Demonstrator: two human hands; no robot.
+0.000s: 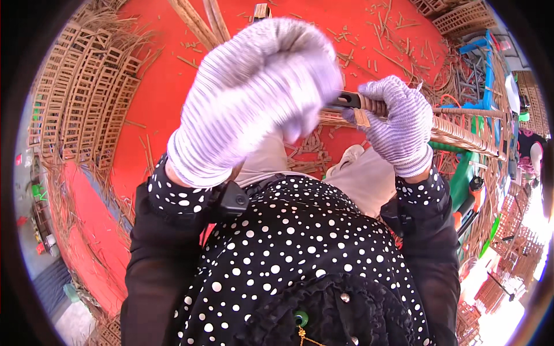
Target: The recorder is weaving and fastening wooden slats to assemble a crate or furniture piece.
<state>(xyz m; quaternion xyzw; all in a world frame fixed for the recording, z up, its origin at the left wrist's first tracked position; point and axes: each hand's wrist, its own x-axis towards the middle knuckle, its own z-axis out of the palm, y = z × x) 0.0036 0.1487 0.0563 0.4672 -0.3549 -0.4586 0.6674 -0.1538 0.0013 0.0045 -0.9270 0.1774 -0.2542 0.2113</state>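
Note:
My left hand [259, 98], in a pale striped knit glove, is raised in front of me. Its fingers look curled but motion smears them, and whatever they hold is hidden. In a matching glove, my right hand [401, 124] is closed, thumb and fingers pinching the wrapped edge of a brown wicker piece [470, 135] that stretches off to the right. Between the hands lies a black slotted part [348, 100], perhaps the end of a tool, against that wrapped edge. A short tan strip end [362, 118] sticks out below my right fingers.
Stacked openwork wicker panels [86, 92] stand on the left. Cut strip scraps [398, 43] litter the red floor [156, 86]. Long canes [199, 23] lie beyond my left hand. A blue frame [489, 69] with metal pieces beside it is on the right, above a green object [461, 179].

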